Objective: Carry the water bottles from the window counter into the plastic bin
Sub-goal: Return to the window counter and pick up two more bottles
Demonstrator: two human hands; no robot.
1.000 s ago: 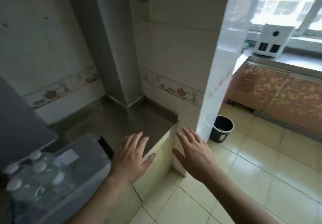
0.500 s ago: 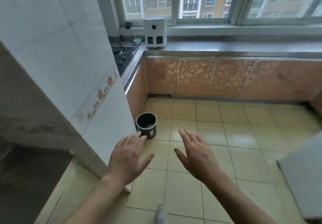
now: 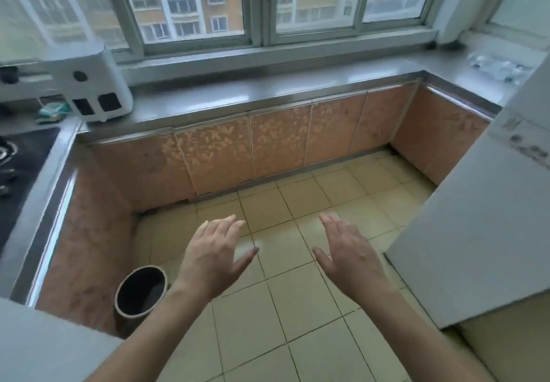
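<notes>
Both hands empty, fingers straight and loose, over the tiled floor.

The left hand and right hand hover at lower centre, palms turned inward, holding nothing — the water bottles lie blurred at the upper right on the window counter, well apart from both hands; a dark bucket stands lower left.

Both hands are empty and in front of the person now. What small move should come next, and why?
Probably a step toward the far right corner of the counter, with the arms reaching that way. The left hand and right hand are open and hold nothing above the floor, and the only bottles in view, blurred, lie on that corner by the window, far from both hands.
</notes>
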